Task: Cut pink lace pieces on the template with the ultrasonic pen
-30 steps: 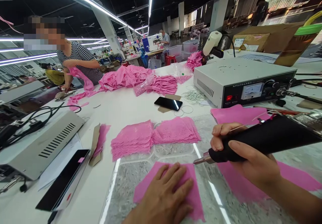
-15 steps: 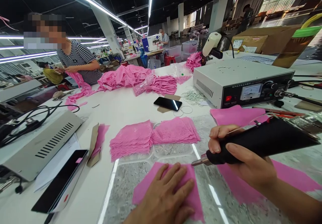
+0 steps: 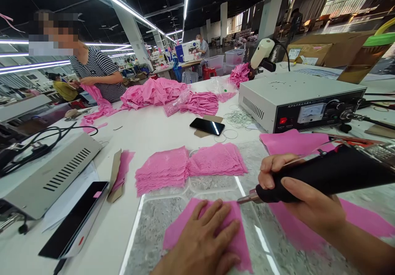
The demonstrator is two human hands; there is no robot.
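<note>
My left hand (image 3: 205, 240) lies flat with fingers spread on a pink fabric piece (image 3: 242, 242), pressing it against a grey marbled board (image 3: 154, 217). My right hand (image 3: 304, 201) is wrapped round the thick black grip of a handheld ultrasonic cutter (image 3: 327, 170). Its narrow metal tip points left and meets the fabric's upper right corner; whether it touches the cloth I cannot tell. Just beyond my left hand sit two stacks of pink lace pieces (image 3: 163, 168), side by side. More pink fabric (image 3: 364, 217) lies beneath my right forearm.
A grey control box (image 3: 300, 96) with a dial stands at the back right. A black phone (image 3: 207, 126) lies mid-table, near tangled pale loops (image 3: 237, 119). Another grey box (image 3: 52, 176) and a dark tablet-like slab (image 3: 75, 219) are left. Across the table, a person in stripes (image 3: 98, 73) handles pink cloth.
The whole view has shifted slightly. My left hand stays on the fabric, and the cutter's tip remains at the same corner.
</note>
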